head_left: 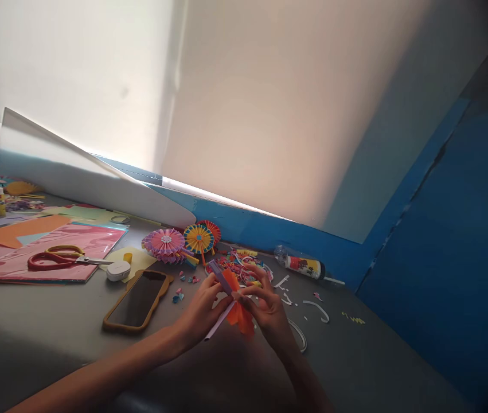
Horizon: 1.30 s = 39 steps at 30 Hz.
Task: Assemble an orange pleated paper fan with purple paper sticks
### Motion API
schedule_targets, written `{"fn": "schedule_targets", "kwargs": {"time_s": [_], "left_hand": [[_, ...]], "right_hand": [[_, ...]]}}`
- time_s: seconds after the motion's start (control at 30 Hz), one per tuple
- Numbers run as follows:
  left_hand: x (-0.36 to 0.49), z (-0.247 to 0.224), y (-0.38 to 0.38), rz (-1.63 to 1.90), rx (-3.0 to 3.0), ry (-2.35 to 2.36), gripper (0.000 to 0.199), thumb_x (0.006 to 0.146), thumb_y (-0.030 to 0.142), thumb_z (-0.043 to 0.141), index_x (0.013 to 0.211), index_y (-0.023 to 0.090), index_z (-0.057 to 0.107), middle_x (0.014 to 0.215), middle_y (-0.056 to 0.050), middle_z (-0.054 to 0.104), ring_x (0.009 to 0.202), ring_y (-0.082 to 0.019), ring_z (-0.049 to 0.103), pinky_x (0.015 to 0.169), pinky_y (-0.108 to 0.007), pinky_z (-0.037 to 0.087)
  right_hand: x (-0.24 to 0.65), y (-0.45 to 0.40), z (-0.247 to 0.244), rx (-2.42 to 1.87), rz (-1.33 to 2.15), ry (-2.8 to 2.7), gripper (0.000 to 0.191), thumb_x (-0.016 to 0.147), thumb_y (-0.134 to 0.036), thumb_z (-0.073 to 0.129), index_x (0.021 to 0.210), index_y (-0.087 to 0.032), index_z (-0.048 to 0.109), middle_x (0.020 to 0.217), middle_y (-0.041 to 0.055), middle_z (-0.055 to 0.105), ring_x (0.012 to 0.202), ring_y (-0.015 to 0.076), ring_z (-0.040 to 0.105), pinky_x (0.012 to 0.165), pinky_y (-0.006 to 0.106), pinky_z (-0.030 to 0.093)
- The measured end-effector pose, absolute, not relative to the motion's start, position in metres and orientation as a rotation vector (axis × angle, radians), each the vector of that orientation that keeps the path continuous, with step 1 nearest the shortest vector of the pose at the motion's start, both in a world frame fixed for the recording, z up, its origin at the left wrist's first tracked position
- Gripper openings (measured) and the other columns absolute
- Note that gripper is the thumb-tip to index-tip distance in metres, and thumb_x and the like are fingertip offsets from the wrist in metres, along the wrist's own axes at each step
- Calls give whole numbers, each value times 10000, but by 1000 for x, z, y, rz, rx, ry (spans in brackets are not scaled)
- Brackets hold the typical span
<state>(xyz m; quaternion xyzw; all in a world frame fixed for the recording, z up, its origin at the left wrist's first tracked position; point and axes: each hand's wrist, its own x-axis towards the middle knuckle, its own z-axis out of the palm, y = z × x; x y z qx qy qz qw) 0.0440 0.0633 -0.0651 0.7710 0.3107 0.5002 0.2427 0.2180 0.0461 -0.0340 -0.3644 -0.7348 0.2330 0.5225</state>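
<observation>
Orange paper bundle (pixel 240 312) pinched by left hand (pixel 203 312) and right hand (pixel 267 307), held above the counter (pixel 32 321) near its front edge.
Both grips clenched on paper; white paper rod (pixel 219 321) and purple strip (pixel 220 275) held with it. Hard pinching could crease or tear it; a slip could drop it onto paper scraps (pixel 179 295) nearby.

A phone (pixel 137 300) lies left of the held paper (pixel 244 317).
</observation>
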Motion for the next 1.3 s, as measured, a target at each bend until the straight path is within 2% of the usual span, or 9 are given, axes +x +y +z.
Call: {"fn": "schedule_targets", "kwargs": {"time_s": [0.1, 0.2, 0.4, 0.6, 0.83, 1.13, 1.3], "left_hand": [[44, -67, 63, 1358, 2173, 777, 222, 955, 259, 468, 1123, 247, 613, 1222, -88, 515, 1156, -244, 489, 998, -400, 414], [45, -66, 59, 1323, 2183, 778, 199, 967, 269, 437, 1064, 227, 606, 1167, -90, 519, 1116, -234, 496, 985, -385, 421], [46, -64, 54, 1255, 2171, 815, 187, 963, 253, 429, 1035, 239, 600, 1181, -74, 514, 1135, -243, 468, 1001, -387, 391], [46, -65, 53, 1234, 2141, 803, 155, 944, 234, 464, 993, 233, 611, 1189, -74, 511, 1149, -247, 456, 1016, -386, 370], [46, -61, 52, 1202, 2019, 752, 208, 946, 323, 487, 1036, 228, 649, 1143, -75, 521, 1128, -237, 490, 1009, -365, 382], [41, -57, 56, 1205, 1963, 772, 210, 902, 368, 558, 921, 183, 657, 1032, -63, 595, 997, -234, 566, 889, -324, 449], [38, -54, 55, 1179, 1958, 766, 220, 888, 384, 576, 967, 201, 670, 1069, -66, 617, 1020, -244, 571, 906, -343, 446]], "right_hand": [[217, 48, -29, -955, 546, -1844, 189, 855, -406, 635, 794, -259, 736, 1270, 64, 533, 1332, 289, 349, 1077, 445, 325], [217, 50, -26, -1005, 457, -1919, 190, 861, -397, 627, 786, -253, 726, 1301, 57, 509, 1347, 290, 327, 1091, 455, 301], [218, 51, -26, -1034, 447, -1956, 189, 864, -381, 616, 766, -257, 719, 1201, 57, 568, 1314, 298, 373, 1082, 494, 301], [219, 50, -28, -993, 428, -1967, 173, 864, -304, 618, 738, -259, 727, 1103, 53, 612, 1196, 273, 498, 1038, 468, 365], [220, 51, -33, -1002, 350, -1962, 136, 867, -327, 624, 812, -275, 736, 1203, 53, 568, 1224, 287, 462, 1035, 479, 364], [221, 53, -43, -899, 212, -1867, 107, 853, -296, 665, 867, -346, 759, 1192, 32, 587, 1184, 265, 517, 1027, 458, 391], [220, 53, -42, -874, 175, -1820, 91, 844, -316, 673, 873, -343, 755, 1230, 32, 558, 1199, 274, 500, 1025, 473, 401]]}}
